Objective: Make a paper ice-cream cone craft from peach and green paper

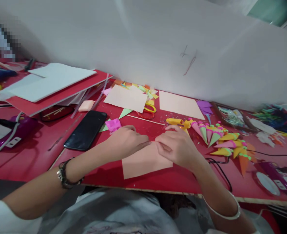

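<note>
A peach paper sheet point(145, 162) lies on the red table in front of me, close to its front edge. At the sheet's upper edge my left hand point(126, 141) is closed, with thumb and fingertips pinched on the paper. My right hand point(177, 146) is closed on the same edge, slightly to the right, its fingers bent. The two sets of fingertips almost meet. My fingers cover most of that upper edge, so I cannot tell whether it is folded. A pink paper piece point(113, 125) lies just beyond my left hand, and a yellow glue gun point(178, 122) beyond my right.
A black phone point(86, 130) lies left. Two more peach sheets point(126, 98) point(179, 104) lie at the back, with yellow-handled scissors point(151, 106) between. Several paper cones point(208, 133) are at right, near a black cord point(220, 172). White boards point(50, 79) are stacked back left.
</note>
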Action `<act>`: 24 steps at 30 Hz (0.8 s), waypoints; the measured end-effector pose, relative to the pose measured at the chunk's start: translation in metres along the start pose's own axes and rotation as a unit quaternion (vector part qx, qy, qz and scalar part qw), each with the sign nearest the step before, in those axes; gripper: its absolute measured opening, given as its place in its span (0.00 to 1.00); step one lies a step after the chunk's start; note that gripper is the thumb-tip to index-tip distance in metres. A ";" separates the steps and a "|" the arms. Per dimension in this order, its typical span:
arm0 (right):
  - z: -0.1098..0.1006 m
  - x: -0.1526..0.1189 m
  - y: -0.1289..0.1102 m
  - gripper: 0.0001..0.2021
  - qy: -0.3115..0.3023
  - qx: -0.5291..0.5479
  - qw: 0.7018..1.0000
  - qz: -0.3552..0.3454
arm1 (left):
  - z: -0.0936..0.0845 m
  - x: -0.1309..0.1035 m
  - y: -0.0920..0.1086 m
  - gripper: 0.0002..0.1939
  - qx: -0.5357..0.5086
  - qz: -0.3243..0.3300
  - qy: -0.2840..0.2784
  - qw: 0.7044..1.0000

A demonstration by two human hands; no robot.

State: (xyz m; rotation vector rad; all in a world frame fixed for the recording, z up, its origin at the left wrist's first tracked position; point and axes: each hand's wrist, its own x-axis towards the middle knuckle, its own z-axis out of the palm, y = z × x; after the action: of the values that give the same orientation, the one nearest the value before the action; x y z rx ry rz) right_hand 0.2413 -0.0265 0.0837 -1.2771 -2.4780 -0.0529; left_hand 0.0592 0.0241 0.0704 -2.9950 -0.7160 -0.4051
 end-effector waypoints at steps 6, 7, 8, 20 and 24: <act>0.000 -0.016 0.023 0.08 0.041 -0.011 0.998 0.054 | -0.004 -0.011 -0.012 0.16 -0.077 -0.022 -0.016 0.997; 0.000 -0.021 0.030 0.08 0.053 -0.008 0.995 0.086 | -0.004 -0.013 -0.017 0.15 -0.116 -0.037 -0.016 0.992; 0.000 -0.027 0.035 0.08 0.071 -0.002 0.990 0.121 | -0.003 -0.015 -0.021 0.16 -0.159 -0.057 -0.010 0.986; 0.031 -0.038 0.011 0.12 0.065 0.461 0.814 0.348 | 0.032 -0.008 -0.022 0.08 -0.308 -0.209 0.137 0.918; 0.029 -0.029 0.004 0.11 0.112 0.463 0.812 0.338 | 0.025 -0.007 -0.002 0.10 -0.255 -0.163 0.209 0.930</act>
State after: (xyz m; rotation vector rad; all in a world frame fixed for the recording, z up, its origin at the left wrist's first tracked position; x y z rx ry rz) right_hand 0.2513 -0.0416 0.0465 -1.4269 -1.3478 0.9847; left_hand 0.0583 0.0247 0.0446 -3.0313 -1.2121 -1.3945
